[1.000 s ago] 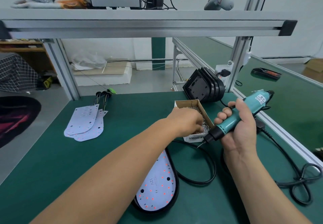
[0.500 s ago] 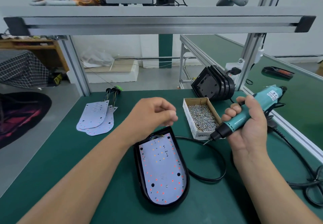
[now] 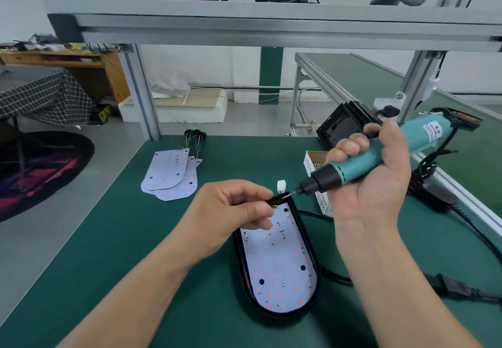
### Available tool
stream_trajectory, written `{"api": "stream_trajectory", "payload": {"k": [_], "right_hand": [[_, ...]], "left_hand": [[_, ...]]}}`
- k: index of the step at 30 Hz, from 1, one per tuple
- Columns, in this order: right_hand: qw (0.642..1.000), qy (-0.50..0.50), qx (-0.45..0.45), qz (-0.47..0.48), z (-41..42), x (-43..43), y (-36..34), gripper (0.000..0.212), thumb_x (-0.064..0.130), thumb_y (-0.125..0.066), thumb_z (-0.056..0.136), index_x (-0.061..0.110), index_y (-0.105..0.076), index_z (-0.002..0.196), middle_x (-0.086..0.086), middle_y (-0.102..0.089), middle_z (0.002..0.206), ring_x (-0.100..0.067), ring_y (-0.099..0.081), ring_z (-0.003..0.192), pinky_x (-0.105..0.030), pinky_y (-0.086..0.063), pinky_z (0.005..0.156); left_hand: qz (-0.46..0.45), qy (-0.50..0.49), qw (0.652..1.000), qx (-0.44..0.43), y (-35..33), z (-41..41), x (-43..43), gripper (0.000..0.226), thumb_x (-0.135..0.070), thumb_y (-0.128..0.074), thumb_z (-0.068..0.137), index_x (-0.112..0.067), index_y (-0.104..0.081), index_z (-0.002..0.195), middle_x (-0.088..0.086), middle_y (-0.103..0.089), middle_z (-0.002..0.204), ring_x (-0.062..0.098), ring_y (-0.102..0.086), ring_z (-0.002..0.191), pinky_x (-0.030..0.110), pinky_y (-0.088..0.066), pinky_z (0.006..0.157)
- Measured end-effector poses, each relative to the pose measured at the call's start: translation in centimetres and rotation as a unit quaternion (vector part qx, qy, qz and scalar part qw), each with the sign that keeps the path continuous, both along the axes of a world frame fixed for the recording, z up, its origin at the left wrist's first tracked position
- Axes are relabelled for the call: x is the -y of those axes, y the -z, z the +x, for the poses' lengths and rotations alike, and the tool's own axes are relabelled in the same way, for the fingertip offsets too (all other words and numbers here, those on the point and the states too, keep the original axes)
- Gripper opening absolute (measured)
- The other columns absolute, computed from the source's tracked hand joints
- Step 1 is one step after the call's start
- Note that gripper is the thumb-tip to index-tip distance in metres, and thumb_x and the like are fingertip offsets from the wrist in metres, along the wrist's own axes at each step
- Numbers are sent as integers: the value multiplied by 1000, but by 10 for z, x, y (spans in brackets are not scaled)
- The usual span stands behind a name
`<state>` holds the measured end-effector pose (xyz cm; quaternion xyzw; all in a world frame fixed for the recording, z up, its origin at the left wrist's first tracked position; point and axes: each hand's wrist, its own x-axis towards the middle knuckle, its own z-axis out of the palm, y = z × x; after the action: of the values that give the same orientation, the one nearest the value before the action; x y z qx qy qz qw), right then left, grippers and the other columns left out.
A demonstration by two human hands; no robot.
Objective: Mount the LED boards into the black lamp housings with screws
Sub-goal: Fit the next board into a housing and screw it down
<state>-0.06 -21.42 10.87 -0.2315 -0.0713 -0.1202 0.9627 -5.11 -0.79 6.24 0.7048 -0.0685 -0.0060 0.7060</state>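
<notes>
A black lamp housing lies on the green bench in front of me with a white LED board seated inside it. My left hand hovers over the housing's far end, fingers pinched together; what they pinch is too small to see. My right hand grips a teal electric screwdriver, its bit pointing down-left at the housing's top rim beside a white connector. More LED boards are stacked to the left.
A cardboard box of screws sits behind my right hand. Spare black housings lean at the back right by an aluminium post. The screwdriver's black cable loops over the bench on the right. A shelf beam runs overhead.
My left hand left the screw box and came down to the housing's far end. The right hand brought the screwdriver tip left and down toward that same spot.
</notes>
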Motion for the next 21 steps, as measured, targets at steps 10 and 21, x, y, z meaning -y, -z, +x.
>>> {"api": "stream_trajectory", "payload": {"k": [10, 21], "right_hand": [[999, 7, -35, -28, 0, 5, 25, 19, 30, -66, 101, 16, -60, 90, 2, -48, 70, -13, -50, 59, -26, -47, 56], [998, -5, -32, -49, 1, 2, 29, 19, 30, -66, 101, 18, -63, 86, 2, -48, 69, -14, -50, 58, -26, -46, 55]], "left_hand": [[-1, 69, 998, -10, 13, -3, 12, 17, -4, -73, 92, -17, -79, 102, 14, -80, 100, 34, -80, 95, 42, -64, 91], [15, 68, 998, -6, 13, -5, 16, 18, 1, -75, 92, -16, -77, 97, 16, -80, 97, 34, -80, 92, 40, -64, 92]]}}
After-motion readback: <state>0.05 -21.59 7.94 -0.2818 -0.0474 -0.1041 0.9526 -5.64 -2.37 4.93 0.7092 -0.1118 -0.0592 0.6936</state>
